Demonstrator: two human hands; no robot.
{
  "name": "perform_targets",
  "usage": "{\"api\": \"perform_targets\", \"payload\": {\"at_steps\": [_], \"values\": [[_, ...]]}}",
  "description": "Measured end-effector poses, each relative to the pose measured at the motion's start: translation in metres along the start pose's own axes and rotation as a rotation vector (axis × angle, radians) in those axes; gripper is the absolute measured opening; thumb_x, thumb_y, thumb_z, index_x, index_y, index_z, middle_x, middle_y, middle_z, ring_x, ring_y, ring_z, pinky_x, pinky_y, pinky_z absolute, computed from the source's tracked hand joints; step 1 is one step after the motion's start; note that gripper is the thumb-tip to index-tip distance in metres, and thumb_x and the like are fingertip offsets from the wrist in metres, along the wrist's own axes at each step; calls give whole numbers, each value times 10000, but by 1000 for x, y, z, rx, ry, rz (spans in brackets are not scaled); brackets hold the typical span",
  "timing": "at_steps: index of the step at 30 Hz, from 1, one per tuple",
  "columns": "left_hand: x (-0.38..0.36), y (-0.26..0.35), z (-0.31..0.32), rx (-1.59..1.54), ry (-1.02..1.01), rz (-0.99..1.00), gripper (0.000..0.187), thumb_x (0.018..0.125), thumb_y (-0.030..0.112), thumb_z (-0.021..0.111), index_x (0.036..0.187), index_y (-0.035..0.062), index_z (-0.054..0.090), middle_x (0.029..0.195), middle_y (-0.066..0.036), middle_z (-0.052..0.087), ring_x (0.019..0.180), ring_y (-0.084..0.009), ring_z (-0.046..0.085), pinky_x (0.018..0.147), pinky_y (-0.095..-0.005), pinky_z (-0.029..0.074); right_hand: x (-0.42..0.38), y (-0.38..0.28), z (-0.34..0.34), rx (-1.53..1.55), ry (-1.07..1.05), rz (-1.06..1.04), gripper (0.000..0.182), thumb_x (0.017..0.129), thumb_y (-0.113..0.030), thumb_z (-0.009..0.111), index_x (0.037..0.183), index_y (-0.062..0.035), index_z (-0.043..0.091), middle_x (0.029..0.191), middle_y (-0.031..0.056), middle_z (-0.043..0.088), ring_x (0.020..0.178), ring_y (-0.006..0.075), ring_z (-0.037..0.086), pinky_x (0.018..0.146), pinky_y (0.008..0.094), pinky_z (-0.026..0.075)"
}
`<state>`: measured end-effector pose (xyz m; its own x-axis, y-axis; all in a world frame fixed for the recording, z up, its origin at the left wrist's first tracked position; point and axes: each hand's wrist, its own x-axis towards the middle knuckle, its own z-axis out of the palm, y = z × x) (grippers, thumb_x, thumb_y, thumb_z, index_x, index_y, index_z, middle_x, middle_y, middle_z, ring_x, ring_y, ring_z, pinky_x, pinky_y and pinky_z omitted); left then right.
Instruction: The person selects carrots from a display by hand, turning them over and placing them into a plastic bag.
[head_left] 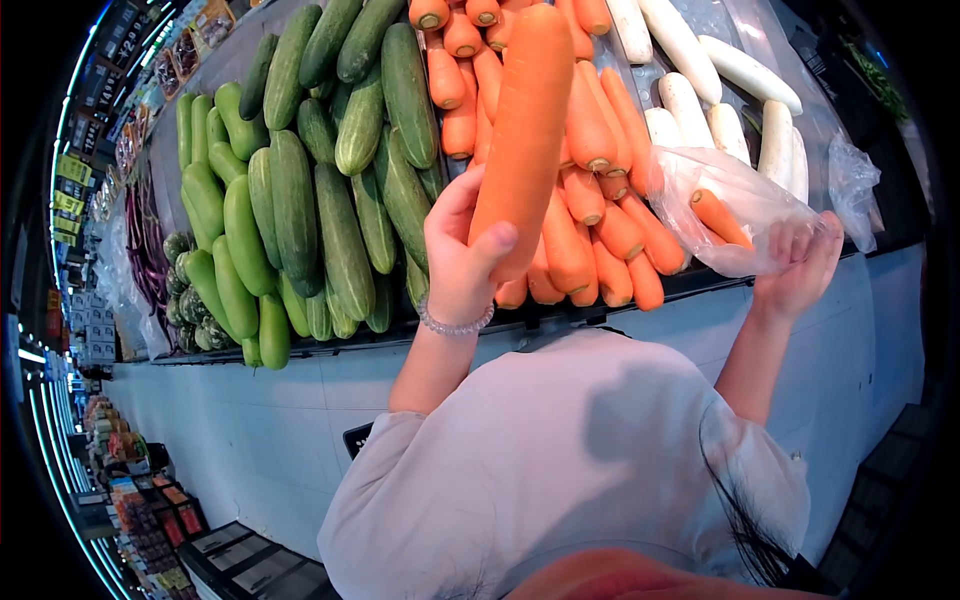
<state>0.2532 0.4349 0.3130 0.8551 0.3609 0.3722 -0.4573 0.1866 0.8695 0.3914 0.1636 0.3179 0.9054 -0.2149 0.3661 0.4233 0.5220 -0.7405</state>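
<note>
A large orange carrot (528, 130) stands nearly upright in my left hand (462, 250), its fingers and thumb wrapped round the lower end. My right hand (800, 262) is closed on the edge of a clear plastic bag (690, 165). Through the film of the bag a carrot (720, 218) shows, lying slanted. Beneath and behind the held carrot spreads a pile of carrots (620, 232). The bag hangs over the right side of this pile and partly covers the white radishes.
Cucumbers (295, 205) lie left of the carrots, with pale green gourds (245, 235) and dark purple long vegetables (145, 235) further left. White radishes (690, 105) fill the right. A crumpled plastic bag (852, 185) rests at the far right. The black stand edge (400, 335) runs in front.
</note>
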Motion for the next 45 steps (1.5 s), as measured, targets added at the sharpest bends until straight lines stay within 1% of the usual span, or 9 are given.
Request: {"api": "perform_targets", "payload": {"at_steps": [4, 8, 14, 16, 23, 28, 31, 38, 45], "values": [[12, -10, 2, -539, 225, -471, 582, 825, 241, 546, 1333, 121, 291, 1173, -98, 459, 950, -247, 559, 719, -430, 534, -2, 0, -6, 19, -36, -4, 160, 934, -218, 416, 939, -65, 464, 565, -30, 279, 501, 60, 261, 476, 212, 254], [41, -13, -5, -604, -124, -331, 740, 738, 47, 468, 1399, 188, 166, 1251, -121, 400, 996, -284, 533, 687, -415, 540, -5, 3, -19, 43, -26, 6, 170, 941, -222, 399, 926, -64, 461, 558, -35, 274, 496, 58, 253, 465, 204, 240], [161, -45, 7, 22, -105, -120, 841, 752, -44, 582, 1413, 150, 99, 1190, -103, 452, 959, -214, 547, 716, -366, 527, -10, -2, -19, 89, -69, 33, 183, 950, -228, 373, 915, -64, 445, 553, -38, 276, 469, 42, 240, 445, 187, 217], [209, -59, 12, 316, -131, -115, 757, 744, 31, 641, 1378, 119, 238, 1065, -86, 533, 940, -174, 553, 725, -305, 511, -11, -3, -20, 106, -77, 26, 175, 944, -210, 391, 892, -55, 452, 543, -40, 278, 457, 36, 243, 434, 197, 226], [316, -133, 31, 1255, -146, 86, 608, 685, 194, 639, 1254, 83, 458, 1269, -231, 388, 1139, -335, 454, 959, -328, 382, -10, 2, -38, -65, -62, -84, 184, 944, -207, 387, 881, -46, 452, 608, -18, 427, 473, 9, 296, 427, 161, 231], [356, -143, 32, 1469, -53, 317, 523, 722, 255, 648, 1213, 138, 510, 1344, -220, 268, 1115, -359, 455, 966, -376, 369, -6, 3, -48, -85, -83, -74, 187, 941, -204, 397, 884, -34, 448, 640, 0, 459, 527, 27, 358, 482, 167, 290], [384, -134, 37, 1476, -167, 485, 314, 813, 191, 543, 1112, 100, 573, 1238, -184, 454, 1196, -341, 386, 981, -396, 328, -2, 10, -52, -32, -111, -66, 184, 939, -203, 405, 883, -33, 447, 659, 9, 466, 562, 39, 389, 523, 173, 322], [382, -122, 58, 2260, -496, 443, 267, 798, 80, 437, 1030, 95, 567, 1235, -74, 493, 1231, -218, 370, 968, -507, 268, 5, 19, -58, -139, -131, -131, 185, 936, -196, 418, 872, -25, 448, 695, 13, 465, 607, 39, 413, 546, 172, 324], [313, -105, 67, 2193, -771, 584, 399, 720, 154, 538, 1115, 112, 496, 1137, -66, 524, 1112, -219, 471, 928, -529, 285, 6, 13, -61, 42, -154, -106, 170, 942, -168, 386, 870, -21, 430, 571, 5, 394, 470, 62, 344, 454, 210, 283]]}}
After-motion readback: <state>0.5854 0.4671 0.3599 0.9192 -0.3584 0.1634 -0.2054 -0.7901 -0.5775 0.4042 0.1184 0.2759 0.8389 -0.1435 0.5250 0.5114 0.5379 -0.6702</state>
